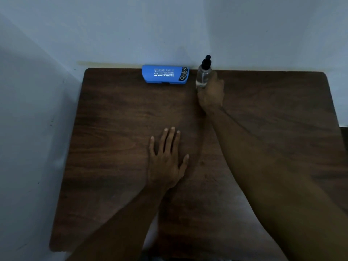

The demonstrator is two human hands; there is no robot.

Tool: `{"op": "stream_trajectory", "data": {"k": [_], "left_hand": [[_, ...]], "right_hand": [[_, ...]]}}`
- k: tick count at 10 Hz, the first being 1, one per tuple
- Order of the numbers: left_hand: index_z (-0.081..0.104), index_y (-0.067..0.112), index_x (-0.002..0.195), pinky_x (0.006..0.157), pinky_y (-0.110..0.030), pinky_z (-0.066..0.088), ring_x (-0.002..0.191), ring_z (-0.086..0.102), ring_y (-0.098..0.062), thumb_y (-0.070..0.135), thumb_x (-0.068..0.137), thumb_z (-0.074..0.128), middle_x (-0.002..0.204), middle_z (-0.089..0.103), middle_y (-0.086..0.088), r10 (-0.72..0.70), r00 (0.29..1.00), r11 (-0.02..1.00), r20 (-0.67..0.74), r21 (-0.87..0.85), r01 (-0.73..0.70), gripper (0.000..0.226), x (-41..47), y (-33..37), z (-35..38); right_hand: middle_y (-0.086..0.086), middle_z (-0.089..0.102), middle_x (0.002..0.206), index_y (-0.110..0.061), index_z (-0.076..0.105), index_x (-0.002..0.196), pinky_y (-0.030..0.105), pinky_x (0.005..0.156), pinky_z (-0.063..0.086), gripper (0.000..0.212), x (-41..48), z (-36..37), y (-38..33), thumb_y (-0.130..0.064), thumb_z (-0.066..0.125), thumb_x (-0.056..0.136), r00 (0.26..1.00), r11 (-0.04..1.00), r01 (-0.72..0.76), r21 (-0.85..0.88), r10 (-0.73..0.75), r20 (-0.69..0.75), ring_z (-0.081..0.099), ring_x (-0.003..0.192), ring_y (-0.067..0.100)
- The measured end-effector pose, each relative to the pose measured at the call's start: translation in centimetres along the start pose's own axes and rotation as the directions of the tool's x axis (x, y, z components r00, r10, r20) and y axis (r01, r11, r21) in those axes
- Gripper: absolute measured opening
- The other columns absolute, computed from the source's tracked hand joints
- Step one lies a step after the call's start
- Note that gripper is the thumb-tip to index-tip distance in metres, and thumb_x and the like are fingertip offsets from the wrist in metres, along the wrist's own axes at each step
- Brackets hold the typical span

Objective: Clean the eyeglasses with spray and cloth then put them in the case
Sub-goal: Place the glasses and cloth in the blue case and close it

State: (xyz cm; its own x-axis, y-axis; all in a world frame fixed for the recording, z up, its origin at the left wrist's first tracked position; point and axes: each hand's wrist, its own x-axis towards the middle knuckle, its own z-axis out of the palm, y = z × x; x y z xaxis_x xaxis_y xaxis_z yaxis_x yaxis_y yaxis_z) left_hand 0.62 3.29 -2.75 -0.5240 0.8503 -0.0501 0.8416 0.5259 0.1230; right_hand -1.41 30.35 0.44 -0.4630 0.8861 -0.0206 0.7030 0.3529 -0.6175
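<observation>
spray bottle (203, 73): probably light and slick, so keep low on the body, where your right hand (211, 95) grips it
left hand (166, 159): flat, fingers straight, holding nothing

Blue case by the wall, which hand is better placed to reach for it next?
Left, probably. The left hand lies flat and free on the table, while the right hand grips the spray bottle beside the blue case.
</observation>
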Motion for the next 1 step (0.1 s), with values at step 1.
{"op": "stream_trajectory", "data": {"k": [1], "left_hand": [[0.024, 0.018, 0.166, 0.125, -0.061, 0.014, 0.163, 0.008, -0.019, 0.062, 0.102, 0.037, 0.175, 0.015, -0.002, -0.009, 1.0, 1.0, -0.013, -0.015, 0.009, 0.079, 0.09, -0.09, -0.27]], "right_hand": [[0.025, 0.04, 0.154, 0.006, 0.033, 0.153, 0.045, 0.117, 0.035, 0.08, -1.67, 0.8, 0.36, -0.02, 0.072, 0.089, 0.999, 0.999, -0.018, 0.027, 0.019, -0.048, 0.04, 0.141, 0.041]]}}
